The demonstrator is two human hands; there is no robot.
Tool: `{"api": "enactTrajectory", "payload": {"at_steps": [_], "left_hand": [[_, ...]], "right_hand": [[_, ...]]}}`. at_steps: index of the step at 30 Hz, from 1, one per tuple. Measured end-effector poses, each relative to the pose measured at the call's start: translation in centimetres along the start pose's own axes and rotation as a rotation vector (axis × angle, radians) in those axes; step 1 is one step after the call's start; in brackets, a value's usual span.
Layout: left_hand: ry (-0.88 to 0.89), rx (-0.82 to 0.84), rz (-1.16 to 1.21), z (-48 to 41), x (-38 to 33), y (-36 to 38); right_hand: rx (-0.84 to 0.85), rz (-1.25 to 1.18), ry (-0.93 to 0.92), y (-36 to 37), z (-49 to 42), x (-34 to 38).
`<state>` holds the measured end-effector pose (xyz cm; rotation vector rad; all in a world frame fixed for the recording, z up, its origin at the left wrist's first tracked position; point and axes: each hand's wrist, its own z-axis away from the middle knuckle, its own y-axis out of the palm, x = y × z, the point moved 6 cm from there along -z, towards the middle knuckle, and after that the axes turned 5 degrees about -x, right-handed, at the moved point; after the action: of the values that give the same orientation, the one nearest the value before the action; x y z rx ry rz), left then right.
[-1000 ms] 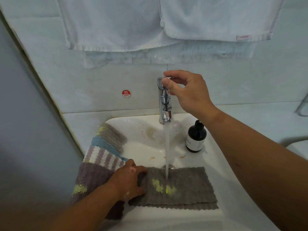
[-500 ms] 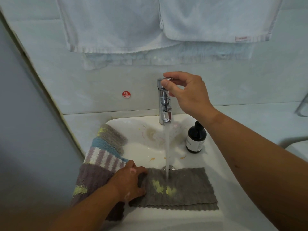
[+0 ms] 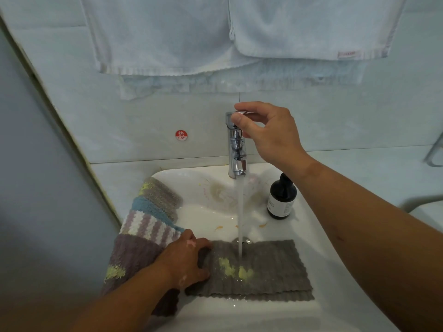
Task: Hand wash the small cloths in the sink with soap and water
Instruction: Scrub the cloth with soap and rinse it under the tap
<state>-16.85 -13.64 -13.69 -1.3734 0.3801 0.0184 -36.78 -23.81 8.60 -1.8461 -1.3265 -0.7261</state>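
A grey ribbed cloth (image 3: 271,269) with yellow stains lies flat in the white sink (image 3: 206,212), over the drain. Water streams from the chrome faucet (image 3: 236,149) onto the cloth beside the stains. My left hand (image 3: 184,259) grips the cloth's left edge, fingers curled over it. My right hand (image 3: 266,133) pinches the faucet handle at the top between thumb and fingers. A striped cloth (image 3: 143,226) in grey, blue, white and purple bands drapes over the sink's left rim.
A dark soap bottle (image 3: 281,197) stands on the sink's right rim, just under my right wrist. White towels (image 3: 215,32) hang on the wall above the faucet. A red HOT sticker (image 3: 181,135) sits left of the faucet. A wall edge runs close on the left.
Almost nothing has moved. Water keeps running onto the grey cloth, and both hands hold their places.
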Motion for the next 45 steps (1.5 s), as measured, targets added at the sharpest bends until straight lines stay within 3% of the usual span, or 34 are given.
{"api": "enactTrajectory", "payload": {"at_steps": [7, 12, 15, 18, 23, 27, 38, 45], "left_hand": [[0.003, -0.006, -0.002, 0.0, 0.0, 0.0], [0.009, -0.008, 0.003, 0.1, 0.0, 0.1], [0.015, -0.009, 0.000, 0.0, -0.1, 0.1], [0.019, -0.006, 0.001, -0.1, 0.0, 0.2], [0.035, -0.014, -0.002, -0.3, 0.0, 0.2], [0.035, -0.017, -0.002, -0.1, 0.0, 0.1], [0.036, -0.010, -0.019, -0.1, -0.2, 0.0], [0.030, -0.008, -0.014, 0.0, -0.1, 0.0]], "right_hand": [[-0.048, -0.009, -0.014, 0.3, 1.8, 0.0], [0.017, 0.042, -0.046, -0.6, 3.6, -0.1], [-0.181, 0.004, -0.030, -4.8, 4.1, -1.7], [-0.232, 0.112, 0.162, -7.7, 5.5, -5.7], [-0.013, 0.202, 0.488, -7.9, 8.0, -11.5], [0.122, 0.124, 0.630, -6.1, 9.7, -13.9], [0.302, 0.414, 0.477, -5.2, 11.8, -14.5], [0.407, 0.314, 0.323, -4.3, 11.5, -14.3]]}}
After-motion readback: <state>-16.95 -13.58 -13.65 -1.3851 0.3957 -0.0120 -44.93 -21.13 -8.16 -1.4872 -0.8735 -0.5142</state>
